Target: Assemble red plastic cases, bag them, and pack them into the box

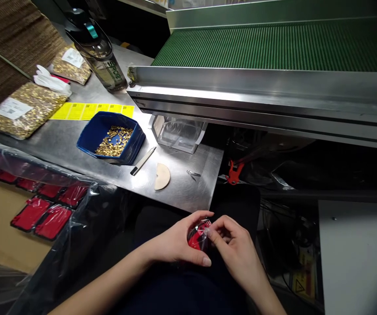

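Over my lap, my left hand (182, 238) is wrapped round a red and black item in clear plastic (197, 236), thumb below and fingers above. My right hand (232, 243) pinches the clear plastic at the item's right end. What the item is inside the wrapping cannot be made out. On the metal table beyond lie a half-round beige disc (162, 176), a small pair of metal pieces (193, 174) and a white pen-like cutter (143, 161). A blue bin (92, 133) holds many small gold-coloured parts (114, 141).
A green ribbed conveyor (257, 46) with a metal side rail spans the upper right. A clear plastic bin (179, 133) sits beneath it. Bags of gold parts (27, 107), yellow labels (92, 111) and a bottle (98, 57) stand left. A carton holds wrapped red items (53, 221).
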A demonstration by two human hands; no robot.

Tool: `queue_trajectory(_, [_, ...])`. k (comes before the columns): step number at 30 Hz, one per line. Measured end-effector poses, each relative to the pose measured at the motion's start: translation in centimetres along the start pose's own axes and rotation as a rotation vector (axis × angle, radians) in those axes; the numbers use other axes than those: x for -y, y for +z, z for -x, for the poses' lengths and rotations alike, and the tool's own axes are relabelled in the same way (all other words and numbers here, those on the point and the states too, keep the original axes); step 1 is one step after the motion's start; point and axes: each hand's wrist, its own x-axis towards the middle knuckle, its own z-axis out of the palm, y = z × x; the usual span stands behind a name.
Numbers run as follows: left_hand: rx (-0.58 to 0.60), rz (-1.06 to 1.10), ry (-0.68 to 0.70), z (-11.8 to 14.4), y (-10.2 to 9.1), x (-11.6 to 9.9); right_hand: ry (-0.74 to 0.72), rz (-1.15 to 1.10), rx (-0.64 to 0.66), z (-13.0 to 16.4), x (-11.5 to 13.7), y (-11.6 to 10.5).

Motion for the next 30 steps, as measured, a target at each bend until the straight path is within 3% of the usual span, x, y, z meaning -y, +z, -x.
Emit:
queue_trajectory(6, [-0.158,-0.361,0.164,0.0,0.5,0.7,0.054,-0.096,-0.009,0.6,-0.6,0.0])
queue_trajectory(14, [-0.145,-0.462,0.370,0.3,0.5,1.2,0.307,-0.750,0.126,1.2,-1.7,1.7])
queue_trajectory(18, [-0.082,-0.385,0.358,0.7,0.5,1.6,0.329,-0.734,0.138,1.7,-2.3,2.1])
queue_trajectory(22, [-0.029,-0.365,0.348,1.1,0.3,1.7,0.265,-0.622,0.181,1.9,-2.3,1.0])
queue_trajectory(26, [-0.013,-0.386,0.380,1.1,0.1,1.8,0.236,-0.522,0.202,2.0,-1.7,-0.2])
queue_trajectory(30, [-0.051,-0.438,0.435,0.9,0.4,1.9,0.260,-0.538,0.213,2.1,-1.9,0.2])
